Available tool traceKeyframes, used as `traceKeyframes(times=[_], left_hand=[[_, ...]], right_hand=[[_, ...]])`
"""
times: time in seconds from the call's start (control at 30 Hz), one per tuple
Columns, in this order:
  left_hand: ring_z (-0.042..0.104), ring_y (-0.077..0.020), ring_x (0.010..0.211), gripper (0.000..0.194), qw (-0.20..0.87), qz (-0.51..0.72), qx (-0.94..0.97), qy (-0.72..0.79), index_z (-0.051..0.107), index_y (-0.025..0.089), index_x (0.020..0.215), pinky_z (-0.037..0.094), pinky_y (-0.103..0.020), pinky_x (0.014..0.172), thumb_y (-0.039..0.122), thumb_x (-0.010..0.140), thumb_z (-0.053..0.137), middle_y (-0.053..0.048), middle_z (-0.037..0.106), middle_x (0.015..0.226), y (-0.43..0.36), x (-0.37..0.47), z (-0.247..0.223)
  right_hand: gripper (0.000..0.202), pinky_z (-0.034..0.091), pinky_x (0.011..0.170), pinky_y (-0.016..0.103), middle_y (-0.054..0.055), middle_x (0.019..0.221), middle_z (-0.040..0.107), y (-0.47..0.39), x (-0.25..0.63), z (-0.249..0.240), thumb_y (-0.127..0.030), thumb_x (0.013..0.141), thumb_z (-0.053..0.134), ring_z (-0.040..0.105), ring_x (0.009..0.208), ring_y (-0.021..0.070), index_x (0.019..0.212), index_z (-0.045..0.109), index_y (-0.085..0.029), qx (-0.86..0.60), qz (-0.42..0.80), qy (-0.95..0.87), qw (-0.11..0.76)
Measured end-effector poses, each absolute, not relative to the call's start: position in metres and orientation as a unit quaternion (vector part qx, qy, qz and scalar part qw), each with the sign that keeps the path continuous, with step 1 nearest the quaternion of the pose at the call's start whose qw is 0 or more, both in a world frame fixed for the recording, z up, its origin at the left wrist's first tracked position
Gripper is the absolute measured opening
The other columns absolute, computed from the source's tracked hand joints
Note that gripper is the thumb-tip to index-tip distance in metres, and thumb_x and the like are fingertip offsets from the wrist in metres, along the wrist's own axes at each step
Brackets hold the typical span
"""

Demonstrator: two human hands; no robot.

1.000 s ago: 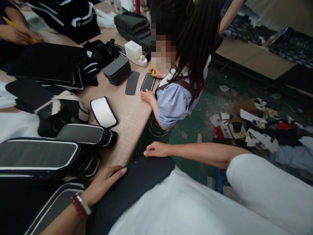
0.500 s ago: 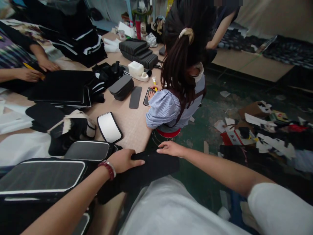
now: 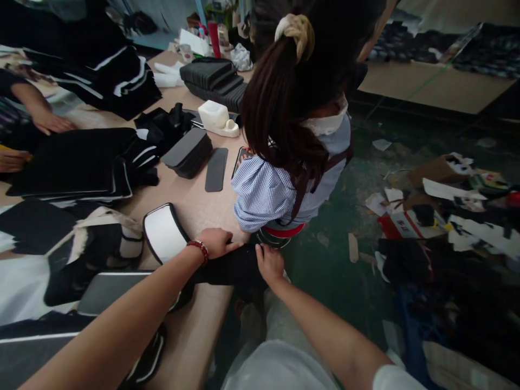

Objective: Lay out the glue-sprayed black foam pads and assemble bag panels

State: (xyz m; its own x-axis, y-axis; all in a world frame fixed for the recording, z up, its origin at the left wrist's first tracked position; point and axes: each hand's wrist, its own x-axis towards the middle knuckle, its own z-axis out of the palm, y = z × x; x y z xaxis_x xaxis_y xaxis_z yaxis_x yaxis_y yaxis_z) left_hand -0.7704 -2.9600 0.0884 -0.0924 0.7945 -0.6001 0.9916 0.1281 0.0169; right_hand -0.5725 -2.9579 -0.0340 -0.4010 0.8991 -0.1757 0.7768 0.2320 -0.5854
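A black fabric piece (image 3: 238,268) stretches between my two hands at the table's edge, partly over my lap. My left hand (image 3: 217,244), with a red beaded bracelet at the wrist, grips its upper left part, thumb pointing right along the top. At the other end, my right hand (image 3: 271,262) has its fingers closed over the right edge. Just left of my left hand lies a curved white panel with black edging (image 3: 163,230). My left forearm crosses in front of dark grey panels with white borders (image 3: 117,287).
A co-worker in a striped blouse (image 3: 266,189) sits close ahead. Another person's hand (image 3: 52,120) rests by stacked black fabric (image 3: 73,160) at left. Grey pads (image 3: 189,151) and a white bottle (image 3: 214,115) stand on the table. Scraps and boxes (image 3: 430,173) litter the floor at right.
My hands have drawn the black fabric piece up and nearer together, toward the table corner. My right hand's fingers have closed over its edge. The view has tilted downward and moved forward.
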Motion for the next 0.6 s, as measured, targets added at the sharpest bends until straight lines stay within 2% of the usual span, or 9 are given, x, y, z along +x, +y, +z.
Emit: traceKeyframes(times=[0.1,0.17,0.3,0.47,0.6], left_hand=[[0.063,-0.0292,0.083,0.07,0.141,-0.155,0.598,0.774,0.065,0.018,0.094,0.042,-0.038,0.07,0.06,0.085,0.01,-0.015,0.068,0.088,-2.97,-0.763,0.088],[0.063,-0.0294,0.08,0.069,0.12,-0.139,0.552,0.813,0.064,0.018,0.093,0.042,-0.037,0.068,0.059,0.086,0.008,-0.014,0.068,0.087,-2.979,-0.758,0.085],[0.064,-0.0294,0.071,0.066,0.156,-0.145,0.485,0.848,0.063,0.02,0.088,0.04,-0.034,0.059,0.059,0.086,0.01,-0.012,0.068,0.076,-2.993,-0.76,0.071],[0.063,-0.0257,0.074,0.055,0.177,-0.118,0.523,0.825,0.061,0.021,0.085,0.037,-0.031,0.058,0.051,0.088,0.015,-0.009,0.069,0.083,-2.996,-0.775,0.049],[0.063,-0.0231,0.076,0.052,0.2,-0.106,0.542,0.809,0.06,0.021,0.084,0.035,-0.03,0.059,0.05,0.089,0.017,-0.008,0.069,0.086,-2.991,-0.775,0.037]], right_hand=[[0.043,0.043,0.084,0.037,0.01,0.098,0.067,-2.956,-0.574,-0.052,-0.044,0.094,0.032,0.061,0.091,0.0198,0.105,0.061,-0.014,-0.534,0.322,-0.772,0.119],[0.04,0.043,0.086,0.038,0.009,0.102,0.066,-2.953,-0.572,-0.06,-0.043,0.094,0.034,0.06,0.094,0.0194,0.107,0.06,-0.015,-0.52,0.341,-0.771,0.134],[0.036,0.042,0.088,0.039,0.007,0.104,0.065,-2.943,-0.572,-0.074,-0.043,0.092,0.04,0.059,0.096,0.0187,0.106,0.06,-0.017,-0.488,0.395,-0.762,0.16],[0.036,0.044,0.083,0.038,0.003,0.086,0.066,-2.94,-0.578,-0.102,-0.046,0.091,0.041,0.061,0.084,0.017,0.089,0.062,-0.017,-0.491,0.47,-0.711,0.182],[0.041,0.044,0.085,0.039,0.004,0.089,0.066,-2.947,-0.582,-0.127,-0.049,0.092,0.037,0.06,0.086,0.0168,0.089,0.062,-0.016,-0.528,0.523,-0.636,0.21]])
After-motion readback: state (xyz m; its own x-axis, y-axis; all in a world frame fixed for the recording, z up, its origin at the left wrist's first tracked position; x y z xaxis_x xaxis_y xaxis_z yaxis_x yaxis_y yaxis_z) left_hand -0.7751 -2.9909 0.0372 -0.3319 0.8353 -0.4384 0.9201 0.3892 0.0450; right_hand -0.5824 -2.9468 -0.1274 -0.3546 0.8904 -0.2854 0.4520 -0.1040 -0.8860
